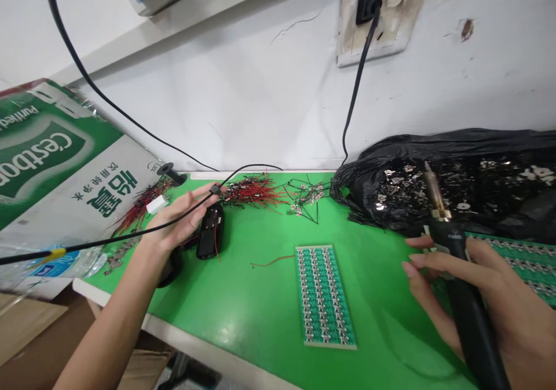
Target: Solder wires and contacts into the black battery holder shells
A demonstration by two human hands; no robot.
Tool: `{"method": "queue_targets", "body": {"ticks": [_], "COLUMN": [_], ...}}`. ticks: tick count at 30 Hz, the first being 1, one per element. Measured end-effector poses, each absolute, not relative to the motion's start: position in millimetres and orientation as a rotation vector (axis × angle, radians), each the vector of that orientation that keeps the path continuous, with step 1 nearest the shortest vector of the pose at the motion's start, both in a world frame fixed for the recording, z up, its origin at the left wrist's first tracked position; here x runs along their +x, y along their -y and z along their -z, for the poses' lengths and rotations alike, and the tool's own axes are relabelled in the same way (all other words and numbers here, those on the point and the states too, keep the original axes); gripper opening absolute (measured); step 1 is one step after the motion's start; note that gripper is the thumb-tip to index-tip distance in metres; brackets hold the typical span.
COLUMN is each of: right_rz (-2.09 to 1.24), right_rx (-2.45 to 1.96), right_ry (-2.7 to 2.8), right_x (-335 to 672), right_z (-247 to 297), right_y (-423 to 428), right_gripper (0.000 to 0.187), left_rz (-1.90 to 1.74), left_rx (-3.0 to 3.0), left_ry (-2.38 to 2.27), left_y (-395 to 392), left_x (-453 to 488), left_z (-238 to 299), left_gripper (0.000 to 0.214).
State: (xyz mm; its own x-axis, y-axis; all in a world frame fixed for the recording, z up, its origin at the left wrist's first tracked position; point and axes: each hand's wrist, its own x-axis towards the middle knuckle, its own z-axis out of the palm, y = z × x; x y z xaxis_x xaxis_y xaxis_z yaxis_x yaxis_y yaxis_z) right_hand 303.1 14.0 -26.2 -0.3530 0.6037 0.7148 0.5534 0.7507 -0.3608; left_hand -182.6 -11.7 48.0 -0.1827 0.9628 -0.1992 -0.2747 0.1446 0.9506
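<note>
Here, in the lower right of the frame, the right hand is closed around the black handle of a soldering iron, fingers wrapped over the grip. The iron's long axis runs from the bottom right corner up and slightly left, its metal tip pointing away from the person at a black bag of small metal parts. A panel of small circuit boards lies flat at centre on the green mat, its long side running away from the person. A second panel sits at the right edge, beside the iron. At centre left, the left hand is stretched out and loosely open, fingertips over a black case; a black cable crosses its fingers, though whether it is pinched cannot be told. Beyond lie bundles of red wires. A green-and-white box fills the upper left, and a plug sits in a wall socket at top.
</note>
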Motion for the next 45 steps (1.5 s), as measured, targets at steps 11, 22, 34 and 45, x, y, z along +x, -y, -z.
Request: {"method": "queue_targets", "body": {"ticks": [11,22,34,45], "right_rz": [-0.079,-0.084,-0.032,0.045], "right_rx": [-0.883,-0.920,-0.841,-0.957], "right_ry": [2.034,2.025,2.092,2.008], "right_x": [303,304,343,341], "right_z": [28,32,83,87], "right_y": [-14,-12,-39,-38], "right_gripper": [0.024,0.028,0.041,0.036], "left_rz": [-1.319,-1.389,-1.562,-1.700], "left_rx": [0.935,0.934,1.020,0.983], "left_ry": [-1.299,-1.368,-1.237,-1.281], "left_y": [34,54,51,39], "left_x": [-182,-162,-157,-151], "left_z": [-44,-46,-23,-35], "left_gripper": [0.108,0.071,0.108,0.050]}}
